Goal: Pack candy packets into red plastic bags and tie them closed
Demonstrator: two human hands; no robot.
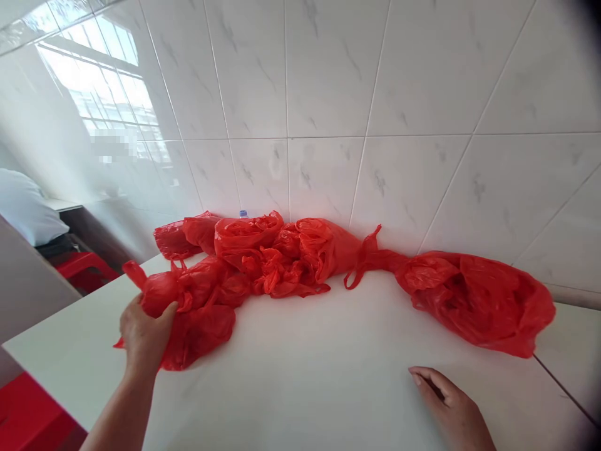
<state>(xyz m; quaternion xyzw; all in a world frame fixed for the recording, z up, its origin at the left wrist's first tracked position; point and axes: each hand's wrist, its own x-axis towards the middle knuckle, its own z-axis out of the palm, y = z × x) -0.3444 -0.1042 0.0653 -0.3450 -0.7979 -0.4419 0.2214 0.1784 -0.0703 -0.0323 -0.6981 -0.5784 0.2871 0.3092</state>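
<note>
My left hand is closed round a crumpled red plastic bag at the left end of the white table, thumb towards the right. Beyond it, several more bunched red plastic bags lie in a heap along the tiled wall. A larger puffed red plastic bag rests on the right, its twisted handle end reaching towards the heap. Low on the right, my right hand hovers over or rests on the table, fingers curled in with thumb and fingertips together; nothing shows in it.
The white table meets a marbled tile wall at the back. A blue bottle cap peeks up behind the heap. Red stools stand below the table's left edge, and a person's white-clad body is at far left.
</note>
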